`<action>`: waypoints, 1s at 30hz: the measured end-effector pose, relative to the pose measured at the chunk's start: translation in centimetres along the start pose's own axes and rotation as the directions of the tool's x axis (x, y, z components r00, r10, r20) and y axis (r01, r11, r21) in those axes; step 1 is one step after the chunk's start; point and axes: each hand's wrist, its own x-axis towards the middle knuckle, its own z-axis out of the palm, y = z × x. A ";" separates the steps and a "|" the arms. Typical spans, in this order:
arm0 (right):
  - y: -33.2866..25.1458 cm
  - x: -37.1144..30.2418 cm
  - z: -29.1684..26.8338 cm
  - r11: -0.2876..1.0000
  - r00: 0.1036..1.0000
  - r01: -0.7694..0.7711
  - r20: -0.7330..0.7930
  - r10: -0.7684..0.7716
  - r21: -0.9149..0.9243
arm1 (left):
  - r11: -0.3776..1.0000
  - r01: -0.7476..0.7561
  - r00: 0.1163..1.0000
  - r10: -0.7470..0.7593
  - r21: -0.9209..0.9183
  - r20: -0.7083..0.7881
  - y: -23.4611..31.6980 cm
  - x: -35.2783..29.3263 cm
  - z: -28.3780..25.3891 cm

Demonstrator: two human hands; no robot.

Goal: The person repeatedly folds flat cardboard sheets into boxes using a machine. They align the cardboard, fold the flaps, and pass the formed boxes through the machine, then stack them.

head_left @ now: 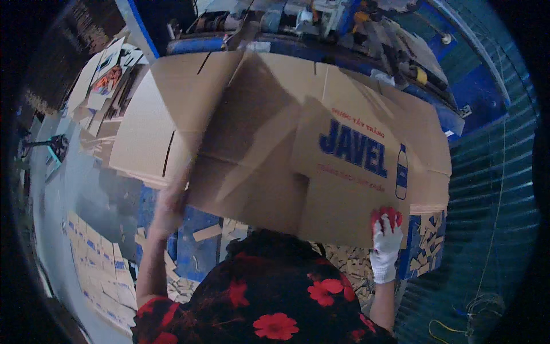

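A large flat brown cardboard box blank [269, 166] with blue and red print and a bottle picture lies over a stack of similar sheets [143, 143]. My left hand [169, 206], bare and blurred, grips the blank's left lower edge. My right hand [385, 235], in a white glove with red fingertips, holds its lower right edge. Below is my black top with red flowers.
A blue machine [321, 34] with metal parts runs along the back. Cardboard scraps [349, 264] litter the blue stand below. More printed flat sheets lie at lower left [97, 264] and upper left [106, 74]. A corrugated blue wall [492, 200] stands to the right.
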 end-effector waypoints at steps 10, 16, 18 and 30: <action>-0.1 2.6 0.0 0.987 0.992 0.127 0.036 -0.124 -0.096 | 0.666 -0.590 0.807 0.487 0.456 0.334 5.3 2.8 3.4; -0.2 2.8 0.3 0.985 0.988 0.156 0.006 -0.156 -0.069 | 0.648 -0.571 0.819 0.492 0.504 0.296 5.8 2.7 4.3; -0.1 3.1 0.3 0.984 0.988 0.155 0.007 -0.155 -0.083 | 0.644 -0.581 0.811 0.511 0.497 0.285 5.7 3.0 4.6; 1.7 5.6 2.5 0.990 0.989 0.141 -0.050 -0.141 0.001 | 0.738 -0.531 0.817 0.576 0.417 0.021 5.1 5.1 6.4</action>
